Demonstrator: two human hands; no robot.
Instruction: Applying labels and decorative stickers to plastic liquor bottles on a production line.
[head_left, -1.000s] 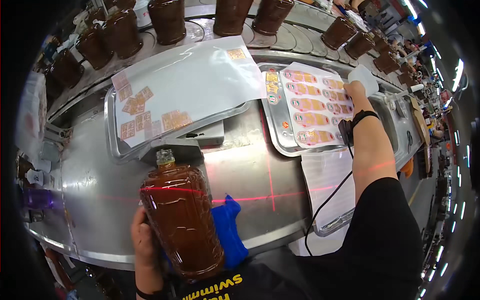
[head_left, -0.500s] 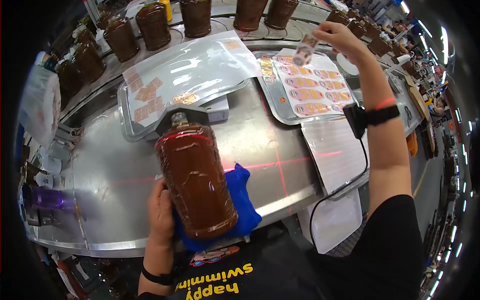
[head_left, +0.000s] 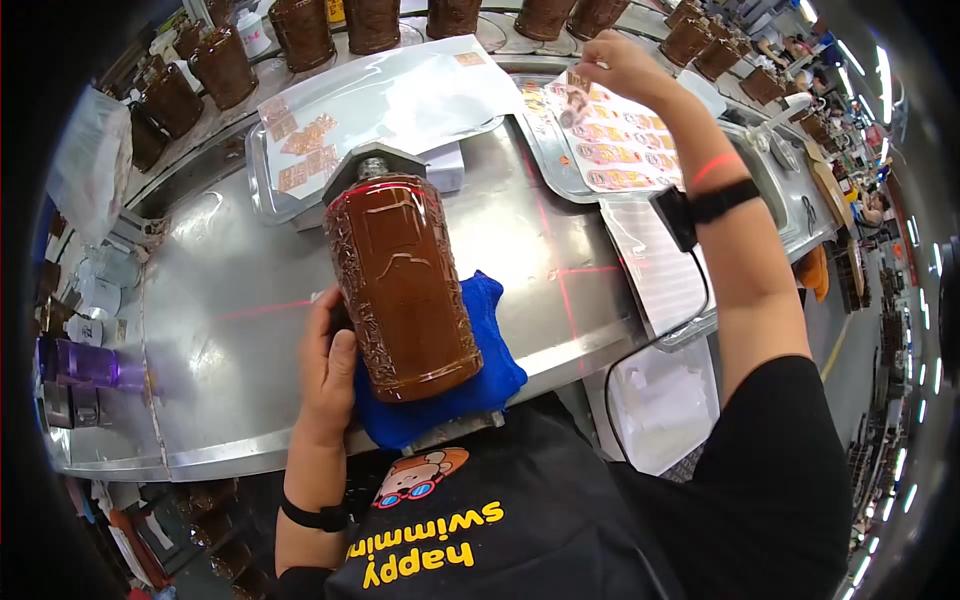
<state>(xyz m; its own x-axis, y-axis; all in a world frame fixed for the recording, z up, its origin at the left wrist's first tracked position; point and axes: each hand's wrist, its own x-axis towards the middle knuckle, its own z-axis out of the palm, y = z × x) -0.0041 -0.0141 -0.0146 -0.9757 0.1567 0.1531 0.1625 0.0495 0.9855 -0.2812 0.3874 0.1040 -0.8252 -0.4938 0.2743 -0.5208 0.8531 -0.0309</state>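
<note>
A large brown glass bottle (head_left: 415, 290) with patterned sides lies in front of me, its neck toward a dark grey angled holder (head_left: 345, 175). Beneath its lower end is a blue cloth pad (head_left: 495, 345). My left hand (head_left: 328, 370) is curled against the bottle's left side, thumb in sight and some fingers hidden behind the glass. Farther off to the right, my right hand (head_left: 625, 70) pinches a small printed decal (head_left: 574, 103) that hangs from its fingertips. Below that hand, a sheet of printed decals (head_left: 612, 133) rests on a metal tray (head_left: 565, 178).
Another tray (head_left: 262, 190) carries a clear sheet (head_left: 400, 95) with loose orange decal pieces (head_left: 310, 140). Brown bottles (head_left: 300, 30) line a curved conveyor at the back. White ribbed sheet (head_left: 655, 260) lies right, crossed by a black cable. A purple container (head_left: 85, 362) stands far left.
My right hand has moved left with the decal, still above the decal sheet. The bottle now points straighter away from me, and my left hand remains at its side. The whole view has shifted slightly.
</note>
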